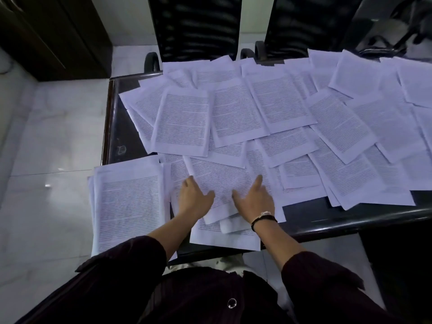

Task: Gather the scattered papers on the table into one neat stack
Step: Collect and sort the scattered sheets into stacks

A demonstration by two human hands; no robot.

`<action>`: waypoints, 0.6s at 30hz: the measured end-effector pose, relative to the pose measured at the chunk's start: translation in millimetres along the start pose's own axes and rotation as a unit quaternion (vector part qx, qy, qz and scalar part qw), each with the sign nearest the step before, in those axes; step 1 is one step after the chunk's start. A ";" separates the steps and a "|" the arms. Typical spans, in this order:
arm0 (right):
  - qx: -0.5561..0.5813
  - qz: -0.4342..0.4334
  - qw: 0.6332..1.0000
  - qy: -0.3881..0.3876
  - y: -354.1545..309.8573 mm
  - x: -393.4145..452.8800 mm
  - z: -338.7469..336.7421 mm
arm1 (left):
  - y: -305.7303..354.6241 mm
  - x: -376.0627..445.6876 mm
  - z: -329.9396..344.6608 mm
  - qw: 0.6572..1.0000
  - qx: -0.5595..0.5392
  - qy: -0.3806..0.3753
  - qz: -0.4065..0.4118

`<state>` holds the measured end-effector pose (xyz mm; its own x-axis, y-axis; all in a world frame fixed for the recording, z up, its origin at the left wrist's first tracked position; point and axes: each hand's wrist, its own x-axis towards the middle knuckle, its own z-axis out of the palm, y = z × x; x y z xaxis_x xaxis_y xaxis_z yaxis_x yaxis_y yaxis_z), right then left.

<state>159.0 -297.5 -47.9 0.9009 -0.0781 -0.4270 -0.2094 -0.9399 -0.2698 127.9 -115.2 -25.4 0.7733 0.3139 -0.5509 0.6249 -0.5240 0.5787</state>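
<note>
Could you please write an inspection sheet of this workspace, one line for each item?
Surface: dark glossy table, mostly covered with paper; bare strips show at its left end and near edge.
Job's things: white printed paper sheets lie scattered and overlapping across the table; a partial stack of printed sheets sits at the near left corner, overhanging the edge.
Clutter: nothing seen.
Grippers: left hand and right hand both lie flat with straight fingers on one tilted printed sheet; a dark wristband is on the right wrist.
Cables: nothing seen.
Surroundings: two black office chairs behind the table, dark wooden cabinet at far left, pale tiled floor.
</note>
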 end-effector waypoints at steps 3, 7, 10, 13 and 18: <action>0.006 -0.002 1.000 0.021 17.9 13.8 -13.9 | -4.9 3.0 3.6 0.998 0.033 0.037 -0.044; 0.001 -0.080 0.997 0.006 13.1 7.7 -5.1 | 3.5 -3.4 14.2 1.000 0.003 -0.008 -0.008; 0.041 -0.092 0.995 0.027 9.6 10.2 -8.4 | 8.4 -2.9 13.4 1.000 0.009 0.028 -0.008; 0.052 -0.068 0.996 0.032 13.7 17.7 -13.2 | -1.5 0.0 9.7 0.997 0.047 0.053 -0.029; 0.047 -0.074 0.996 0.033 10.1 17.5 -12.9 | -2.3 0.4 4.3 0.998 0.040 0.041 -0.018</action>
<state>177.6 -312.6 -47.0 0.9468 0.0339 -0.3201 -0.1050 -0.9075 -0.4066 126.3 -117.3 -29.6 0.7590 0.3947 -0.5177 0.6441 -0.5714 0.5086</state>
